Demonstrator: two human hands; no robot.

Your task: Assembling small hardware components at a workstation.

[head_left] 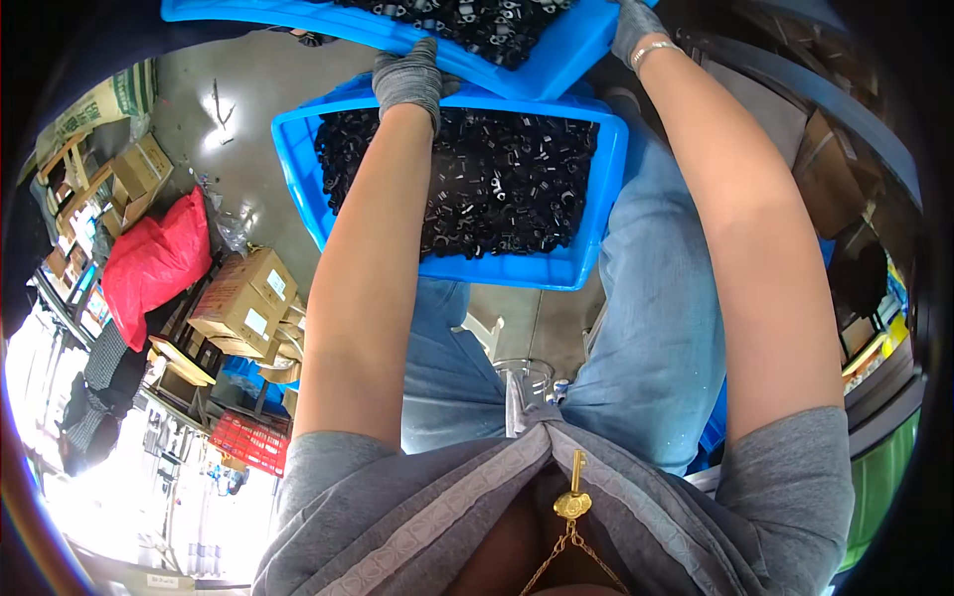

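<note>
Both my hands wear grey knit gloves and reach to the top of the head view. There a blue plastic bin (568,68) with small dark parts (477,30) in it sits tilted, its far side cut off. My left hand (409,77) is closed on its near rim. At its right end my right hand (633,30) grips the rim, partly cut off by the picture's edge. Just below is a second blue bin (517,271), holding a thick layer of small black clip-like parts (507,179). The upper bin overlaps its far edge, and my left forearm crosses it.
My knees (646,268) flank the lower bin. On the left are cardboard boxes (243,303), a red sack (159,258) and a red crate (250,443). More cardboard (835,179) stands at the right. Grey floor (268,94) shows beyond the lower bin's left side.
</note>
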